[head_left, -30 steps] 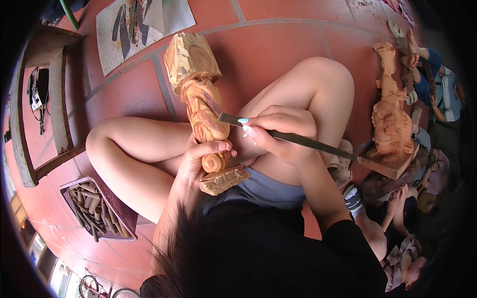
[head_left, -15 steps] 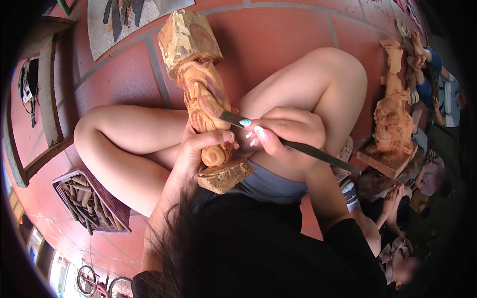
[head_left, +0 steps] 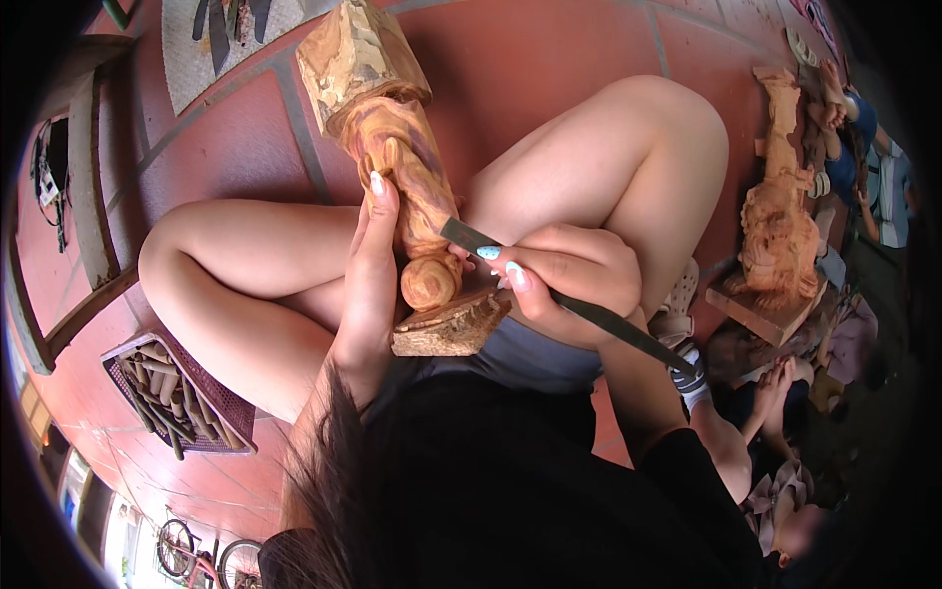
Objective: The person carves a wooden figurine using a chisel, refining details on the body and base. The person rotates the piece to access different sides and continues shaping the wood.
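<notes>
- carved wooden figure (head_left: pixel 407 187) lies lengthwise across the person's lap, between the raised knees; rough block base (head_left: pixel 449 329) at the near end, squared uncut block at the far end over the red tile floor (head_left: pixel 549 59)
- left hand (head_left: pixel 368 285) wrapped along the figure's left side, fingers stretched up the shaft, thumb side against it; a holding grip on the wood
- right hand (head_left: pixel 569 280) closed tight round a dark metal chisel (head_left: pixel 549 290), fingertips pinching the blade near the tip
- chisel tip touches the figure just above its rounded knob; handle runs back down-right past the wrist
- person sits on the floor, legs bent, dark top filling the lower frame
- purple mesh tray of carving tools (head_left: pixel 177 393) on the floor left of the left knee
- low wooden frame (head_left: pixel 93 206) further left
- grey mat with dark tools (head_left: pixel 221 39) at the top, beyond the figure
- second wooden carving (head_left: pixel 780 236) standing on a block to the right, well apart
- other people sit at the right edge, partly hidden
- bicycle (head_left: pixel 201 555) at bottom left, small and warped
</notes>
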A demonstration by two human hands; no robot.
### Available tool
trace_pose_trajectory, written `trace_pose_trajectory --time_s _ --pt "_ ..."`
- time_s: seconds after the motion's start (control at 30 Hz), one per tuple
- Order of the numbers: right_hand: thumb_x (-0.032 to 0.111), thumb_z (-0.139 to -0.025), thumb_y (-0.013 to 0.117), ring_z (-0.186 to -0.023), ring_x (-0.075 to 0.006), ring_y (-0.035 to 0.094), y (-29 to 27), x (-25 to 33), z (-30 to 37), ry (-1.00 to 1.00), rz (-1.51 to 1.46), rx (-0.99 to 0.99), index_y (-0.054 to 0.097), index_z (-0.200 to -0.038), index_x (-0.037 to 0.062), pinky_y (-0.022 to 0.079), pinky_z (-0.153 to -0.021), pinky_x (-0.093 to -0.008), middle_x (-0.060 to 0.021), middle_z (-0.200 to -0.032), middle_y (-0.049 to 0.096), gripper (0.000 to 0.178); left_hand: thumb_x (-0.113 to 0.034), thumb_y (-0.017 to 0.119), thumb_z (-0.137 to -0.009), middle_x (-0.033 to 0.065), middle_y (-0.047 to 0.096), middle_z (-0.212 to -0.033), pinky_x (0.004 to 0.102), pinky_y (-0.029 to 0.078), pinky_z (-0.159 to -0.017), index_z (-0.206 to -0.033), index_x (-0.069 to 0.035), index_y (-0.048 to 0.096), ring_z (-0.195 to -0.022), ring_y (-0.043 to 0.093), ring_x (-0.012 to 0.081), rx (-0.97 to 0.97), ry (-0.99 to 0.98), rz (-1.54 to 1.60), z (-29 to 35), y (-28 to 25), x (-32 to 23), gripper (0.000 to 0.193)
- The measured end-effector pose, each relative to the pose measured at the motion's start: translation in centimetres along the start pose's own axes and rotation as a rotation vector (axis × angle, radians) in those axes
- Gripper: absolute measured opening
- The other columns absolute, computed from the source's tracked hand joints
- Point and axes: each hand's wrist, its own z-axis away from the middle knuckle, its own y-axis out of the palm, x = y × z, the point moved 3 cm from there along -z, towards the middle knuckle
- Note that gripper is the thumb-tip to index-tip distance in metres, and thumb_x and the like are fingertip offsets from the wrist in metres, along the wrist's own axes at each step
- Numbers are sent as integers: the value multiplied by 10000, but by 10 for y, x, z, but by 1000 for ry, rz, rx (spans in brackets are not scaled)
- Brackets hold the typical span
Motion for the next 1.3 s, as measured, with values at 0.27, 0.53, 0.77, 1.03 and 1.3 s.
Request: trace_pose_trajectory --time_s 0.27,0.53,0.77,1.03,1.3 --pt "-38 -819 598 -512 -183 602 -1 2 1 -24 96 -24 683 -839 -94 469 -460 -285 -132 -671 641 104 -486 404 -1011 119 609 -916 333 570 -622 -1198 -58 422 -679 631 181 -42 33 -87 -3 0 -1 468" --pt "-27 -867 585 -583 -170 636 2 0 -11 42 -36 -91 682 -915 -117 511 -536 -256 -137 -690 659 140 -555 393 -985 102 616 -867 341 587 -635 -1166 -69 420 -675 640 179 0 -14 -42 -7 -14 8 519" --pt "-24 -830 639 -610 -216 644 -1 -1 0 51 -32 -71 680 -890 -70 514 -535 -292 -119 -727 652 86 -574 371 -980 107 618 -861 338 582 -639 -1159 -63 434 -674 638 180 11 3 -77 -5 -16 6 544" --pt "-36 -849 613 -627 -184 650 5 -1 -1 92 -74 -72 682 -919 -93 526 -575 -276 -135 -749 660 113 -576 324 -987 108 629 -885 330 579 -662 -1164 -59 455 -695 641 172 45 -36 -2 -4 -22 10 562" --pt "-48 -830 614 -604 -183 631 3 0 -4 -15 73 -31 682 -918 -90 505 -535 -278 -134 -741 658 119 -464 429 -1007 114 635 -845 318 574 -580 -1146 -48 451 -630 642 187 -36 140 -111 -8 -1 -1 438"
